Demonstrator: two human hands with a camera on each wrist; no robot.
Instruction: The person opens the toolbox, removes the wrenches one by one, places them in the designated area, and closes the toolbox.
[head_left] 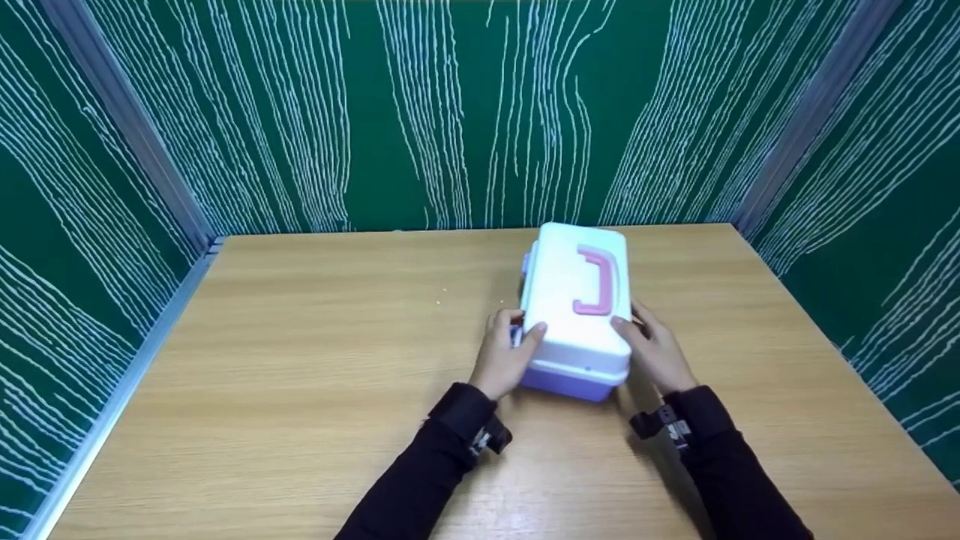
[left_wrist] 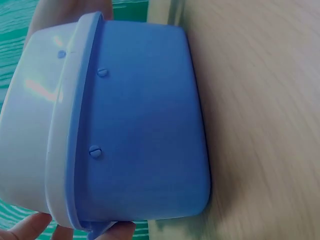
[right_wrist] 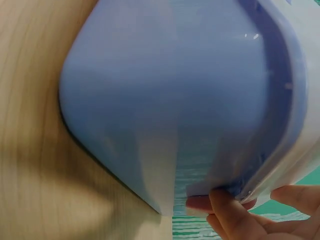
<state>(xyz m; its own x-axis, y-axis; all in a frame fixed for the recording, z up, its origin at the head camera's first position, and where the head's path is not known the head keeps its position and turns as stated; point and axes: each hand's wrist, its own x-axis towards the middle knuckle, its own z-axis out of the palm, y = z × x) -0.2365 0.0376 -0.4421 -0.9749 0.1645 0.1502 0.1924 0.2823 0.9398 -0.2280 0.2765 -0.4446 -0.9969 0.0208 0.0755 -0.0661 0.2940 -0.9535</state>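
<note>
A plastic box (head_left: 574,315) with a white lid, a pink handle (head_left: 598,279) and a lilac-blue base stands on the wooden table (head_left: 300,360), right of the middle. My left hand (head_left: 506,352) grips its near left corner, thumb on the lid and fingers down the side. My right hand (head_left: 656,346) holds the near right side, thumb at the lid's edge. The left wrist view is filled by the box's blue base (left_wrist: 145,125), with fingertips (left_wrist: 30,227) at the lid rim. In the right wrist view the base (right_wrist: 165,100) looms close, fingers (right_wrist: 230,212) curled under the lid rim.
Green walls with white wavy lines (head_left: 450,112) close the table in at the back and both sides. A metal strip (head_left: 120,390) runs along the table's left edge. Bare tabletop lies left of the box and in front of it.
</note>
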